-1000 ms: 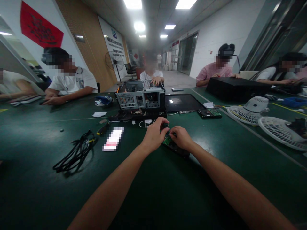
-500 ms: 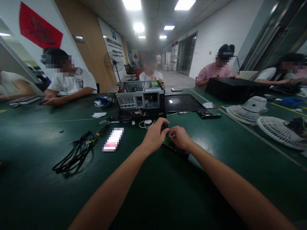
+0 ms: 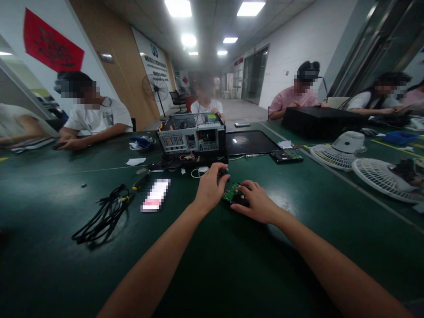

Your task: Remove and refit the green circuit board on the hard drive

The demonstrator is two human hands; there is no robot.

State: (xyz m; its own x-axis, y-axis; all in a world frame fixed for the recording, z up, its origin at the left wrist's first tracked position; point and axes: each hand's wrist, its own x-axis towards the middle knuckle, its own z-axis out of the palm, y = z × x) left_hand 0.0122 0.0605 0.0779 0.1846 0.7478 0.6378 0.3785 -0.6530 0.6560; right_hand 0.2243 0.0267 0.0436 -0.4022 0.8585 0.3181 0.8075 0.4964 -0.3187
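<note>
Just right of centre, a hard drive (image 3: 233, 191) with a green circuit board on its upper face lies on the table. My right hand (image 3: 256, 202) grips it from the right, thumb along the near edge and fingers over the board, hiding part of it. To its left, my left hand (image 3: 212, 186) is raised, pinching a small dark piece (image 3: 225, 171) between thumb and fingers. That piece is too small to identify. Beyond both hands stands an opened computer case (image 3: 190, 140), its metal frame and inner parts showing.
A looped black cable (image 3: 106, 214), a lit phone (image 3: 155, 195) and a yellow-and-black screwdriver (image 3: 141, 182) lie to the left. Behind are a black panel (image 3: 251, 142) and another drive (image 3: 286, 156). White fan parts (image 3: 341, 150) and a black box (image 3: 324, 118) stand right. Several people sit around.
My right hand has moved away from my left hand, rightward and nearer, and its fingers have spread over the hard drive. More of the green board shows. The view has shifted slightly.
</note>
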